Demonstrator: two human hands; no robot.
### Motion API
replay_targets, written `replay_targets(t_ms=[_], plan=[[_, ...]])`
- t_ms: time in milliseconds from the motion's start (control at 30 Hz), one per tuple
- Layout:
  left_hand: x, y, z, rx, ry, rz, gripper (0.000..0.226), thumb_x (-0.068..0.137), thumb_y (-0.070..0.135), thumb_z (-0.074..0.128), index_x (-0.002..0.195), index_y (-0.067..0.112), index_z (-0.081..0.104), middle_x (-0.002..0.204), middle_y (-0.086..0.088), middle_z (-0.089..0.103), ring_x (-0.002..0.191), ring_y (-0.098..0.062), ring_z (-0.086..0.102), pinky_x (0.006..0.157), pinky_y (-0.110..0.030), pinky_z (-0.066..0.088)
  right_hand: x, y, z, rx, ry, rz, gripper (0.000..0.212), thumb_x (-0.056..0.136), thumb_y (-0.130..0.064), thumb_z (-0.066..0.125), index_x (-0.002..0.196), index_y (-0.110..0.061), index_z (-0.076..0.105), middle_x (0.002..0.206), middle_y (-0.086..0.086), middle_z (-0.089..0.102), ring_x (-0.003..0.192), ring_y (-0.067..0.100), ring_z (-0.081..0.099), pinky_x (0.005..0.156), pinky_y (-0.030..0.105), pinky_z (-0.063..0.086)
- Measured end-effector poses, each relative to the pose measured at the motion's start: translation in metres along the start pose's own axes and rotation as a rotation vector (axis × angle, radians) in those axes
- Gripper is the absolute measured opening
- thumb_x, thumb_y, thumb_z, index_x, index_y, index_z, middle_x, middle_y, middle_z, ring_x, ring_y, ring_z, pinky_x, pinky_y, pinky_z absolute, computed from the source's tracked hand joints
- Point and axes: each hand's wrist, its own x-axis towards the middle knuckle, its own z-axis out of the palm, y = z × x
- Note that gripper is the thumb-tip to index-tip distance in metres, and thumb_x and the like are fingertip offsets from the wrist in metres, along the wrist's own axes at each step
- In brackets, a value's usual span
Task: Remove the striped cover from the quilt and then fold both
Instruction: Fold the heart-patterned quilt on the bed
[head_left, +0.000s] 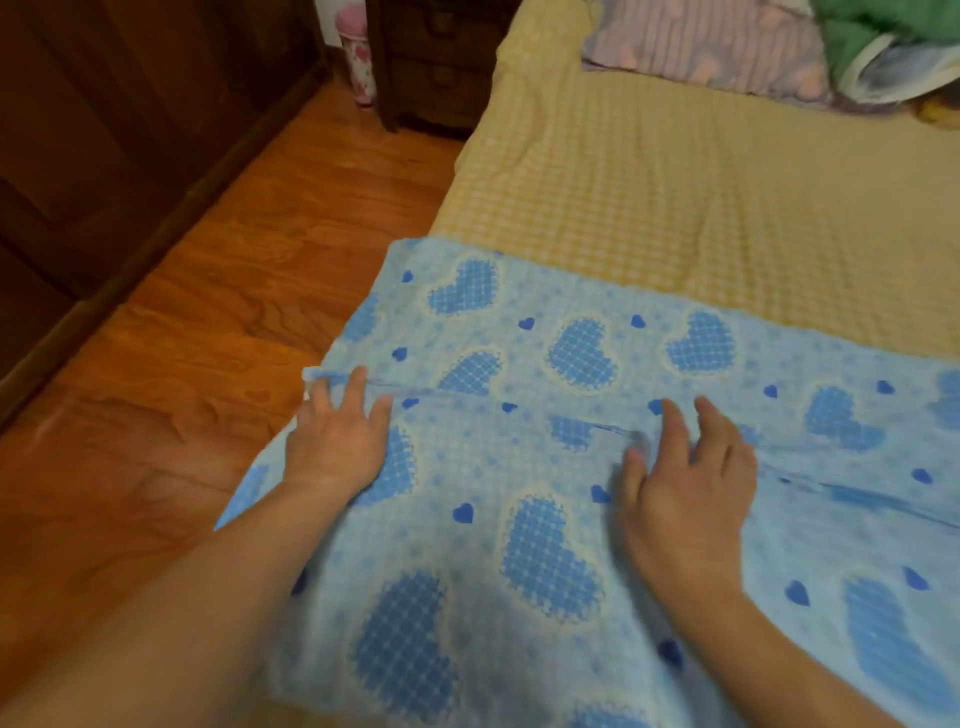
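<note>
A light blue cover (571, 374) printed with dark blue hearts lies spread over the near part of the bed, folded over so that an edge runs across its middle. My left hand (337, 436) rests flat on the cover's left end, fingers apart near the fold edge. My right hand (685, 478) lies palm down on the cover near the middle, fingers spread by the same edge. Neither hand grips the fabric. A bundled purple quilt (701, 47) lies at the far end of the bed.
The bed carries a yellow checked sheet (675, 182). A green and white bundle (893, 47) lies at the far right corner. Orange wooden floor (234, 291) runs along the left, with dark wooden furniture (104, 130), a nightstand (436, 62) and a pink bottle (358, 52) behind.
</note>
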Motion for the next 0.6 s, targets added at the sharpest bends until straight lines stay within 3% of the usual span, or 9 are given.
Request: replay_targets(t_ms=[67, 200, 267, 333, 433, 500, 600], plan=[[0.004, -0.013, 0.007, -0.135, -0.072, -0.074, 0.067, 0.095, 0.066, 0.026, 0.153, 0.034, 0.027, 0.155, -0.015, 0.032, 0.141, -0.038, 0.031, 0.115, -0.050, 0.030, -0.035, -0.013, 0.011, -0.067, -0.097, 0.010, 0.064, 0.093, -0.044, 0.041, 0.149, -0.013, 0.037, 0.154, 0.019, 0.033, 0.140, 0.041, 0.028, 0.116, 0.054, 0.018], [0.014, -0.009, 0.006, -0.320, -0.166, -0.098, 0.067, 0.097, 0.064, 0.036, 0.155, 0.033, 0.027, 0.158, -0.014, 0.030, 0.146, -0.031, 0.028, 0.120, -0.041, 0.021, -0.046, -0.004, 0.058, -0.155, -0.301, 0.082, 0.069, 0.094, -0.054, 0.026, 0.152, -0.016, 0.034, 0.155, 0.015, 0.035, 0.143, 0.037, 0.028, 0.117, 0.055, 0.017], [0.012, -0.023, 0.000, -0.554, -0.238, -0.100, 0.070, 0.093, 0.064, 0.048, 0.153, 0.033, 0.030, 0.155, -0.004, 0.039, 0.143, -0.024, 0.035, 0.118, -0.038, 0.026, -0.036, -0.003, 0.069, -0.191, -0.344, 0.089, 0.070, 0.095, -0.056, 0.020, 0.153, -0.019, 0.030, 0.158, 0.014, 0.030, 0.146, 0.034, 0.023, 0.119, 0.052, 0.011], [-0.003, -0.040, -0.008, -0.790, -0.304, -0.129, 0.060, 0.090, 0.061, 0.058, 0.142, 0.034, 0.047, 0.133, 0.009, 0.059, 0.125, -0.015, 0.054, 0.104, -0.033, 0.039, -0.034, -0.002, 0.073, -0.201, -0.369, 0.075, 0.071, 0.095, -0.058, 0.016, 0.155, -0.020, 0.026, 0.160, 0.013, 0.025, 0.148, 0.033, 0.019, 0.120, 0.050, 0.007], [-0.025, -0.058, -0.014, -0.792, -0.364, -0.217, 0.036, 0.087, 0.059, 0.064, 0.107, 0.030, 0.068, 0.106, 0.012, 0.071, 0.102, -0.015, 0.067, 0.090, -0.032, 0.049, -0.032, -0.004, 0.070, -0.171, -0.392, 0.096, 0.071, 0.096, -0.057, 0.015, 0.156, -0.020, 0.021, 0.161, 0.013, 0.021, 0.149, 0.033, 0.015, 0.120, 0.050, 0.005], [-0.027, -0.060, -0.020, -0.759, -0.340, -0.257, 0.054, 0.071, 0.076, 0.068, 0.102, 0.031, 0.072, 0.104, 0.008, 0.074, 0.100, -0.019, 0.069, 0.094, -0.039, 0.053, -0.028, -0.004, 0.066, -0.170, -0.452, 0.101, 0.068, 0.098, -0.056, 0.015, 0.158, -0.022, 0.012, 0.163, 0.012, 0.012, 0.150, 0.033, 0.008, 0.121, 0.050, 0.002], [-0.024, -0.054, -0.029, -0.484, -0.201, -0.254, 0.091, 0.057, 0.090, 0.055, 0.120, 0.024, 0.063, 0.128, -0.005, 0.057, 0.121, -0.026, 0.055, 0.107, -0.046, 0.043, -0.024, -0.001, 0.062, -0.175, -0.525, 0.113, 0.070, 0.098, -0.058, 0.013, 0.157, -0.024, -0.001, 0.165, 0.009, -0.001, 0.151, 0.030, -0.002, 0.121, 0.048, -0.003]])
